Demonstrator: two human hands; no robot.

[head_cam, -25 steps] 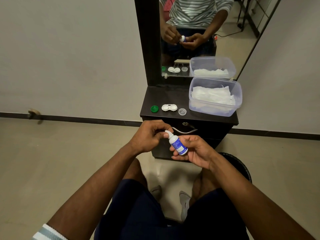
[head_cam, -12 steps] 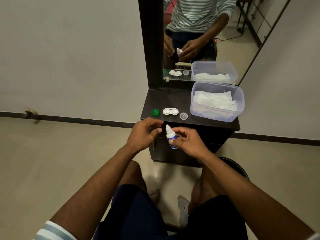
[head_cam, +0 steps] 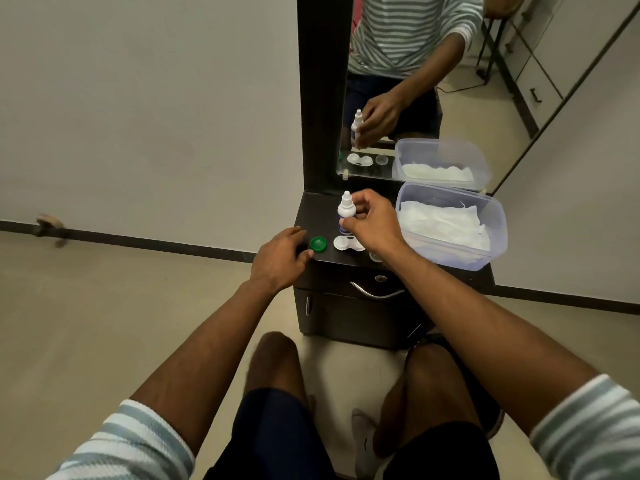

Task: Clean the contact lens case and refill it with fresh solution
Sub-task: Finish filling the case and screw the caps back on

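Note:
My right hand (head_cam: 372, 223) grips a small white solution bottle (head_cam: 346, 207), upright, above the dark dresser top (head_cam: 313, 206) just behind the white twin-well lens case (head_cam: 348, 243). The case lies open on the dresser, partly covered by my right hand. A green lens-case cap (head_cam: 318, 244) lies to its left. A clear cap (head_cam: 375, 256) shows only as a sliver under my right wrist. My left hand (head_cam: 282, 259) hovers at the dresser's front left corner, right beside the green cap, its fingers loosely curled and holding nothing that I can see.
A clear plastic tub (head_cam: 450, 225) of white tissues fills the dresser's right side. A mirror (head_cam: 415, 98) stands behind and reflects the bottle, case and tub. A drawer with a metal handle (head_cam: 377, 292) is below. My knees are close to the dresser.
Both hands moved forward from my lap to the dresser. The right hand carried the bottle over the case. The left hand let go of the bottle's tip and went toward the green cap.

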